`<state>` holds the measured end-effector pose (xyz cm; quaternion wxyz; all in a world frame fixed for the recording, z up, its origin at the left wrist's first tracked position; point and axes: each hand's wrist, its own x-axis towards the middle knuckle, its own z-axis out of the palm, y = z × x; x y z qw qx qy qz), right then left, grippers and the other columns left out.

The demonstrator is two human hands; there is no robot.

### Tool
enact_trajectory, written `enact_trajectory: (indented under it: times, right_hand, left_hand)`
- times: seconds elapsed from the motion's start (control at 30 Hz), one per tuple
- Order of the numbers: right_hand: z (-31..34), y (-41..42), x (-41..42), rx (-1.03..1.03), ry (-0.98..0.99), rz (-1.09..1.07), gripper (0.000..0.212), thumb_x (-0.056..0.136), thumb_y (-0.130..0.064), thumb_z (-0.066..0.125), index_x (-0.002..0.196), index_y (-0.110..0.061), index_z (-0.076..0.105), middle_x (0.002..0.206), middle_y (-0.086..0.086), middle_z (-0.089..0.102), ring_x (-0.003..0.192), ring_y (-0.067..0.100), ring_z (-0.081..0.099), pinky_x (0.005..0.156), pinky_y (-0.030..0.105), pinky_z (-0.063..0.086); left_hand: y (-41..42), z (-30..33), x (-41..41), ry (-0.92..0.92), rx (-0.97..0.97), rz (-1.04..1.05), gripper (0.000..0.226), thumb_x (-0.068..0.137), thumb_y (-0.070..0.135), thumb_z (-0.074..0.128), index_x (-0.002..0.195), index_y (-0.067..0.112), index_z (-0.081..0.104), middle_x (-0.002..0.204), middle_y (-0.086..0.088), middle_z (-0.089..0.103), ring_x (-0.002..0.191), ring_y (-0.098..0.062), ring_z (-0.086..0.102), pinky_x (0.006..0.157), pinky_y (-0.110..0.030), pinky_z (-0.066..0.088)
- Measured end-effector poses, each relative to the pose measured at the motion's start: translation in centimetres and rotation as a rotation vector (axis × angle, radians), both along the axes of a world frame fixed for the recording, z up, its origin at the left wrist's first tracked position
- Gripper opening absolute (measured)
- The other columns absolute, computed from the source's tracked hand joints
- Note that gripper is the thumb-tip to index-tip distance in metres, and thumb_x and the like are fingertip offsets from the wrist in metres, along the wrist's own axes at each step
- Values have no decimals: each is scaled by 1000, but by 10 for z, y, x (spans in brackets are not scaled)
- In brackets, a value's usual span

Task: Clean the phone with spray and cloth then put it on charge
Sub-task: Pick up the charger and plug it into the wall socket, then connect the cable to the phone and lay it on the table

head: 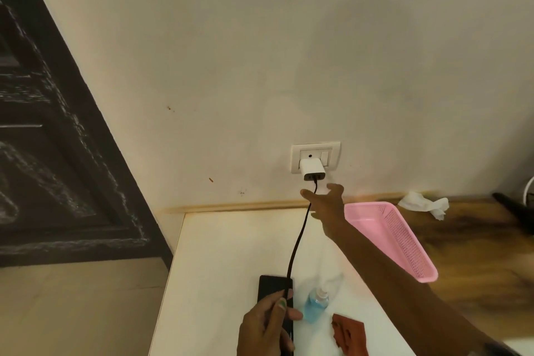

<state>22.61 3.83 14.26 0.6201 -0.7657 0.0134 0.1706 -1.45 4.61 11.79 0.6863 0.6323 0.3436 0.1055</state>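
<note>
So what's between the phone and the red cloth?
In the head view, the blue spray bottle stands between the phone and the red cloth.

Your phone (276, 295) is plain black, and the cable (297, 240) running from it is black too. The charger (311, 170) is white with a dark underside, plugged into a white socket plate (297, 150) on the cream wall (260, 52). You see pale blue liquid in the clear spray bottle (315, 305). The cloth (349, 332) at the near right is rust red. The basket (384, 237) is pink with a fine mesh pattern. At the far right lies 1 white crumpled tissue (424, 204). The table (231, 254) is pale cream; the counter (476, 254) on the right is brown with dark streaks.
</note>
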Motion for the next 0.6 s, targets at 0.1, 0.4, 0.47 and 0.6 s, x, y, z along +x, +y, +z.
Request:
enact_trajectory:
  times: [0.1,0.4,0.47,0.6]
  right_hand:
    - [3,-15,-34,285,325,74,39,84,-7,67,114,-7,44,97,17,57,67,26,60,60,30,50]
    - [4,-63,-142,421,686,217,17,82,-12,68,97,-3,66,73,8,68,64,19,64,62,29,51]
    - [-2,-76,-171,368,687,233,12,83,-12,67,93,-6,66,71,7,68,67,20,65,65,30,51]
    - [-26,-97,-219,226,693,288,10,88,-10,59,95,-8,67,68,5,67,66,19,64,65,29,50]
  left_hand:
    - [-3,8,-2,17,0,-22,23,98,13,46,97,19,68,74,-3,75,36,-12,51,37,-15,36]
    - [-5,20,-34,81,-58,-103,35,100,31,42,88,13,70,66,-3,73,43,-14,59,43,-20,46]
    - [-3,16,-46,140,-55,-62,36,100,33,43,85,14,69,65,-5,73,49,-18,63,48,-23,50]
    - [-3,-3,-64,233,-15,-2,31,99,30,44,99,9,67,90,-11,71,81,-28,68,74,-35,53]
